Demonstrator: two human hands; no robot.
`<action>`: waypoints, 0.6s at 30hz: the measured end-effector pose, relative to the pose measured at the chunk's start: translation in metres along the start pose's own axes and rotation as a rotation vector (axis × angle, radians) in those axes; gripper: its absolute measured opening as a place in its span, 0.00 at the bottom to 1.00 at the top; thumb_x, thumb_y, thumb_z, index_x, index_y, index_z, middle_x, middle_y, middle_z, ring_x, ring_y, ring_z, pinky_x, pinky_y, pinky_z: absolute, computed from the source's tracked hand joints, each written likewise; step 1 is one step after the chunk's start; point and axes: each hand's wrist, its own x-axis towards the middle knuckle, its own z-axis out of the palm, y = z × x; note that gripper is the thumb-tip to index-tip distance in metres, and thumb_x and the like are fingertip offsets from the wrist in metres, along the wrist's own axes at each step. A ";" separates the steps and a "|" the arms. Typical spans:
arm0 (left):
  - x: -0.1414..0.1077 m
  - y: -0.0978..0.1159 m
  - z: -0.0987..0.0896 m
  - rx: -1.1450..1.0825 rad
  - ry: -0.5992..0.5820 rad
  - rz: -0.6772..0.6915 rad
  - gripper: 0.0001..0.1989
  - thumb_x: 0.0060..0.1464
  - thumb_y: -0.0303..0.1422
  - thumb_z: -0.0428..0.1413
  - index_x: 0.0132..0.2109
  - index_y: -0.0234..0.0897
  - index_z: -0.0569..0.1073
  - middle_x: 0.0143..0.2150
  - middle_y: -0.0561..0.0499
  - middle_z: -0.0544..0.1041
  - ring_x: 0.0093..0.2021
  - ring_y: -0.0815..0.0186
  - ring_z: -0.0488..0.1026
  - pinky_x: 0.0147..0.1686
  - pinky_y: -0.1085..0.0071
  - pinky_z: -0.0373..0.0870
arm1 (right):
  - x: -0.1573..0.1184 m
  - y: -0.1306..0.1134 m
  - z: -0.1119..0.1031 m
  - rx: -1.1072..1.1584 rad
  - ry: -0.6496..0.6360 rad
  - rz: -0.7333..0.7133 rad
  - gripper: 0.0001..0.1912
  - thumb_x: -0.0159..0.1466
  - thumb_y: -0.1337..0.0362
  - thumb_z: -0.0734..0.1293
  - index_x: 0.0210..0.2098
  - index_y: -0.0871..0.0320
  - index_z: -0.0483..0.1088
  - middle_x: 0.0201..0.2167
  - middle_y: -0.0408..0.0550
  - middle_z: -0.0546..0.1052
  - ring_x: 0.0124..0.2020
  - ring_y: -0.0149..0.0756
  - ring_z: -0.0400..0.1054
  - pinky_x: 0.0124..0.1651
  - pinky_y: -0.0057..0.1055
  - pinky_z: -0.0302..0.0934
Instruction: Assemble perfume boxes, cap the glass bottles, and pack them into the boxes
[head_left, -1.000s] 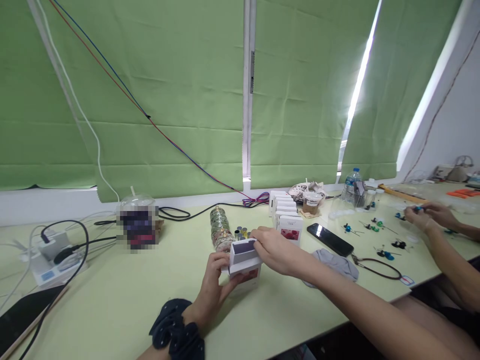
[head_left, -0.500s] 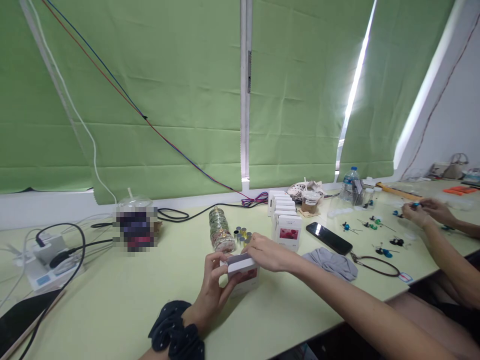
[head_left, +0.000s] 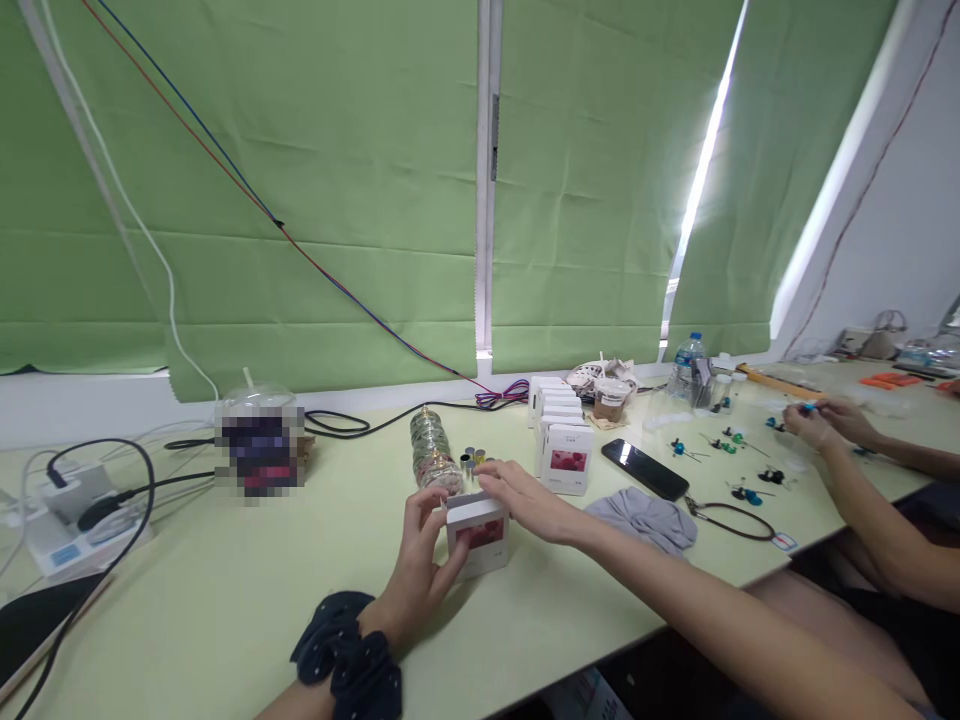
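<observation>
A small white carton (head_left: 487,562) with a red picture on its front stands upright on the table before me. My left hand (head_left: 424,555), with a dark dotted scrunchie (head_left: 349,650) at the wrist, grips its left side, thumb across the front. My right hand (head_left: 529,503) lies with fingers stretched over the carton's top right edge; its thumb is hidden. Behind the carton are a stack of clear-and-green round pieces (head_left: 431,445) and several small metallic cylinders (head_left: 470,457), partly covered by my hands.
A row of similar white cartons (head_left: 568,470) stands behind my right hand. Further right lie a phone (head_left: 645,470), a grey cloth (head_left: 645,520) and small blue, green and black pieces. Another person's hands (head_left: 814,425) work there. A power strip (head_left: 90,540) with cables lies left.
The carton's raised top flap has come down, its grey inner side no longer showing. My right hand's fingers have straightened over the top. The whole view has shifted slightly.
</observation>
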 end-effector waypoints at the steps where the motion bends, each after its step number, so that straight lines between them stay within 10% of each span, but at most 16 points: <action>1: 0.000 0.000 0.000 -0.005 -0.003 -0.002 0.15 0.56 0.22 0.51 0.49 0.41 0.64 0.50 0.43 0.60 0.53 0.58 0.63 0.50 0.56 0.70 | -0.002 0.006 0.000 0.056 -0.008 0.011 0.27 0.66 0.45 0.56 0.57 0.53 0.62 0.47 0.49 0.68 0.45 0.39 0.63 0.50 0.37 0.58; 6: -0.001 0.001 0.002 -0.068 -0.030 0.032 0.16 0.55 0.21 0.52 0.49 0.41 0.64 0.51 0.42 0.60 0.54 0.57 0.63 0.51 0.53 0.69 | -0.010 0.050 0.013 0.152 -0.012 0.005 0.39 0.49 0.51 0.75 0.55 0.57 0.60 0.46 0.49 0.71 0.34 0.34 0.67 0.37 0.31 0.62; 10: -0.005 0.004 0.006 -0.174 -0.079 0.099 0.27 0.53 0.19 0.52 0.58 0.45 0.58 0.58 0.40 0.57 0.61 0.53 0.58 0.53 0.48 0.67 | -0.017 0.070 0.019 0.063 0.002 -0.068 0.26 0.50 0.63 0.74 0.47 0.58 0.69 0.43 0.49 0.77 0.39 0.39 0.70 0.40 0.33 0.64; 18: -0.010 0.009 0.015 -0.144 -0.278 -0.006 0.36 0.53 0.24 0.55 0.66 0.42 0.51 0.63 0.34 0.56 0.66 0.48 0.54 0.58 0.43 0.62 | -0.024 0.094 -0.037 -0.106 0.215 0.085 0.20 0.50 0.70 0.71 0.44 0.62 0.71 0.45 0.55 0.78 0.46 0.46 0.72 0.50 0.41 0.64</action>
